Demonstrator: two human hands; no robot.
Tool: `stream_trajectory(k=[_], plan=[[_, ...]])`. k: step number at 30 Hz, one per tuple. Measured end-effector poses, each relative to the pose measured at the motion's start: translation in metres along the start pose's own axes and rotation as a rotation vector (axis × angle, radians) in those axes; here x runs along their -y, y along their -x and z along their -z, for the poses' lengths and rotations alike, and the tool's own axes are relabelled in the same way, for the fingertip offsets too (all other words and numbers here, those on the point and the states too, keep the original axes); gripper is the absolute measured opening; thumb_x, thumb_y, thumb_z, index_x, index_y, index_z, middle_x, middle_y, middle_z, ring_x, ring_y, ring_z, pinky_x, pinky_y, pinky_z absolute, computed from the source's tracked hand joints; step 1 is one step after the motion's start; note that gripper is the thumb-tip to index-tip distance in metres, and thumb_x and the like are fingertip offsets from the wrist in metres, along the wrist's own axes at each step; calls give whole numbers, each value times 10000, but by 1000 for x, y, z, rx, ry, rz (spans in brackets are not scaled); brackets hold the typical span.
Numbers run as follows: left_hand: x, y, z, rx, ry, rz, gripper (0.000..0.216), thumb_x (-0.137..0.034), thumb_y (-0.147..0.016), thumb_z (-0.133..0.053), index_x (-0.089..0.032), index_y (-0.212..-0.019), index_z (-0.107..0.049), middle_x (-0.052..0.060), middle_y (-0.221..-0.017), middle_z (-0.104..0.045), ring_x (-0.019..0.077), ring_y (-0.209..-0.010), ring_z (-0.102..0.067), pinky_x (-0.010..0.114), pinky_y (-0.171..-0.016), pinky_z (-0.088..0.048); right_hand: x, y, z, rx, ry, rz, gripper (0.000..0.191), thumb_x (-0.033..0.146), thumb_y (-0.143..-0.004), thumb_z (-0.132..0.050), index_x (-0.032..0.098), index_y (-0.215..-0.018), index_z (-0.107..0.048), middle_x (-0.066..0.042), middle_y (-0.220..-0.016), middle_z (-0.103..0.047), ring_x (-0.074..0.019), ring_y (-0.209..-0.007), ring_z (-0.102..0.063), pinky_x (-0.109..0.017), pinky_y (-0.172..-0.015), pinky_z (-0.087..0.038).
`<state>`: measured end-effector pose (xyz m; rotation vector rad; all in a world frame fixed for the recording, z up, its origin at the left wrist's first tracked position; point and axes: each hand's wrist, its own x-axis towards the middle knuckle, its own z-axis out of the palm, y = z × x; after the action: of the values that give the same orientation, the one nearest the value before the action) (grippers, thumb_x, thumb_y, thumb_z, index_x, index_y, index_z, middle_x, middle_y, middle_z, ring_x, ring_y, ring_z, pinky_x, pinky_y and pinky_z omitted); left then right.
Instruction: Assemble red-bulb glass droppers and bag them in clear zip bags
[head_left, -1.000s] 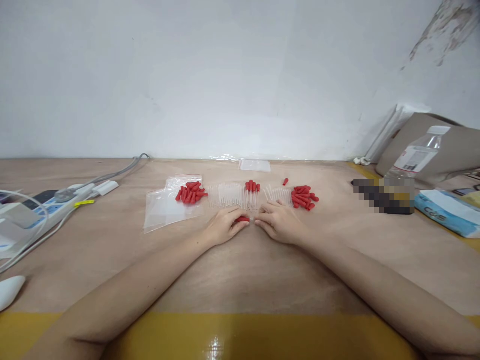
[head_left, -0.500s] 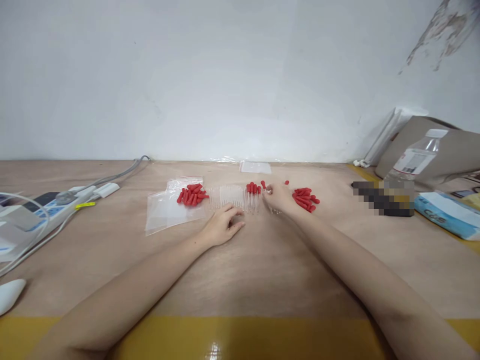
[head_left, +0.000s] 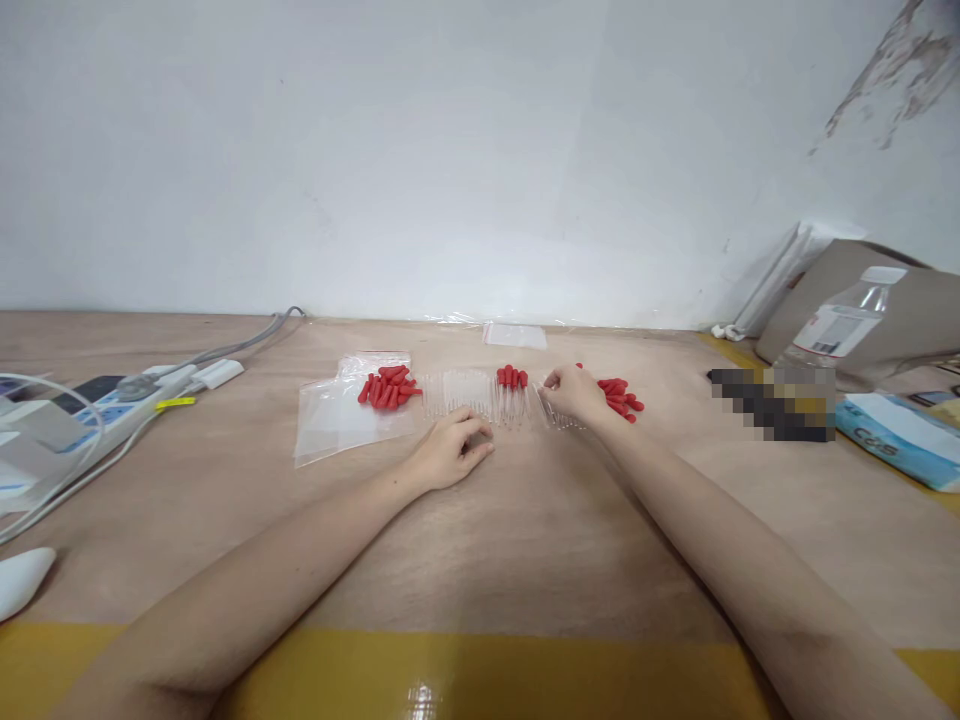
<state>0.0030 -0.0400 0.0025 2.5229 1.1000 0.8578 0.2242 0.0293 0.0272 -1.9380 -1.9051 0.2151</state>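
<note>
My right hand (head_left: 577, 392) is closed in a pinch at the left end of a group of clear glass dropper tubes (head_left: 564, 420); a slanted tube shows at its fingertips. To its left lie several droppers fitted with red rubber bulbs (head_left: 513, 378), side by side. My left hand (head_left: 452, 450) rests on the table with thumb and fingers apart, holding nothing, just below a row of bare glass tubes (head_left: 457, 392). A pile of loose red bulbs (head_left: 387, 388) sits on clear plastic bags (head_left: 330, 430). Another pile of red bulbs (head_left: 619, 396) lies right of my right hand, partly hidden.
A small clear bag (head_left: 515, 335) lies near the wall. On the left are a power strip (head_left: 112, 415) with cables and a white rounded object (head_left: 24, 582). A plastic bottle (head_left: 840, 320), a blurred dark object (head_left: 772, 405) and a tissue pack (head_left: 892, 440) occupy the right.
My right hand has let go of a red-bulbed dropper, which now lies in the row, and has moved slightly right to the bare tubes. My left hand stays put.
</note>
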Motion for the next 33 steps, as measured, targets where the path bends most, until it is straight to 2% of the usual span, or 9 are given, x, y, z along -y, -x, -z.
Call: stream_trajectory(k=[5,8,11,15,20,23,28,31,33], plan=[[3,-4,5,-114,-178,15,141,-278,-798,-522,-174,-851,-600,45,-863,-542,161,-780,-509,296,-718,-423,5,8,4,96,36,-35,164,325,-668,-572,199,-729,-658,-69,-832,-656,-217,-786,-595,-270,-581,-413],[19,-10,23,-243,-499,100,176,-318,-787,-526,-172,-831,-615,83,-926,-549,245,-911,-471,391,-792,-370,14,12,3,116,115,-31,223,359,-710,-529,178,-717,-658,-100,-818,-654,-247,-794,-599,-303,-595,-432],[41,-13,48,-284,-722,219,187,-321,-770,-532,-180,-852,-624,97,-934,-549,284,-944,-441,416,-791,-341,20,13,0,111,186,-26,264,340,-741,-493,141,-798,-658,-147,-847,-648,-274,-824,-599,-335,-634,-438],[62,-11,70,-231,-801,260,215,-365,-760,-527,-190,-819,-638,95,-932,-540,285,-952,-428,408,-783,-332,21,11,-2,131,152,-49,260,303,-750,-489,112,-837,-642,-181,-874,-640,-280,-818,-601,-332,-633,-432],[68,-7,67,-173,-874,200,185,-281,-766,-499,-175,-795,-648,104,-966,-541,286,-956,-423,402,-757,-331,16,14,9,118,91,-30,271,313,-808,-417,130,-739,-605,-140,-801,-646,-230,-762,-599,-282,-613,-409],[70,-6,64,-211,-865,210,171,-237,-772,-483,-169,-799,-638,105,-965,-549,282,-942,-431,388,-740,-347,11,24,15,23,-6,42,254,292,-850,-356,154,-794,-562,-89,-818,-643,-183,-760,-584,-253,-624,-397],[63,-10,62,-290,-731,192,148,-242,-792,-473,-157,-805,-593,100,-867,-571,274,-920,-455,398,-781,-365,-3,51,7,-149,-259,309,137,220,-828,-421,157,-884,-529,-53,-787,-630,-163,-728,-569,-250,-633,-399],[44,-13,49,-338,-491,154,142,-241,-815,-450,-153,-834,-560,79,-837,-584,235,-872,-492,374,-785,-390,-10,66,-3,-205,-305,449,193,208,-826,-436,155,-978,-543,-54,-786,-620,-169,-732,-567,-267,-658,-415],[27,-12,33,-300,-248,149,150,-257,-830,-446,-155,-883,-543,59,-842,-594,193,-801,-529,324,-719,-428,-12,74,-9,-237,-303,540,204,219,-842,-425,155,-972,-569,-66,-803,-606,-170,-745,-561,-270,-666,-420]])
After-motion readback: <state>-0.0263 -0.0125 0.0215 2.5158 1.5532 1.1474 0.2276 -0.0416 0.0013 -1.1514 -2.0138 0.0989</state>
